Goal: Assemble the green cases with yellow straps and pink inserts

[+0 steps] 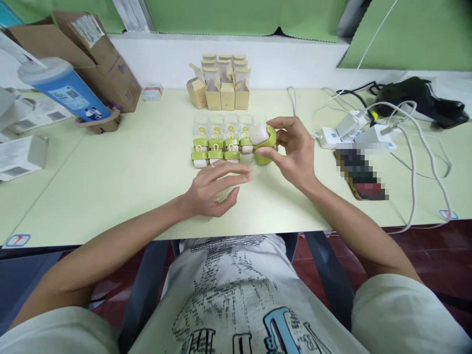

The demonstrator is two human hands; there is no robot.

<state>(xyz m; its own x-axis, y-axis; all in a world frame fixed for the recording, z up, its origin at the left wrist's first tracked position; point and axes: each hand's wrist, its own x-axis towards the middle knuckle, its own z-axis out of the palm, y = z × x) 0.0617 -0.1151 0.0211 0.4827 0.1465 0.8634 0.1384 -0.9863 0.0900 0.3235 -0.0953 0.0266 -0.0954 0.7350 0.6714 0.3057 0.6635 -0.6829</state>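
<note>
My right hand [293, 150] is closed round a small green-and-white gadget [263, 136], held just above the pale table [121, 182]. My left hand [216, 189] rests on the table with its fingers stretched out and apart, holding nothing. Just beyond its fingertips lie two rows of several more green-and-white gadgets [216, 150]. Behind those stand clear plastic trays [224, 125] in a row. Further back is a cluster of small tan cardboard boxes [221, 81], their flaps up.
A blue cylinder [64, 91] lies tilted on a stand at the left, by a brown carton [106, 59] and white boxes [22, 155]. At the right are a power strip [332, 137], white cables [416, 157], a phone [359, 172] and a black bag [413, 96].
</note>
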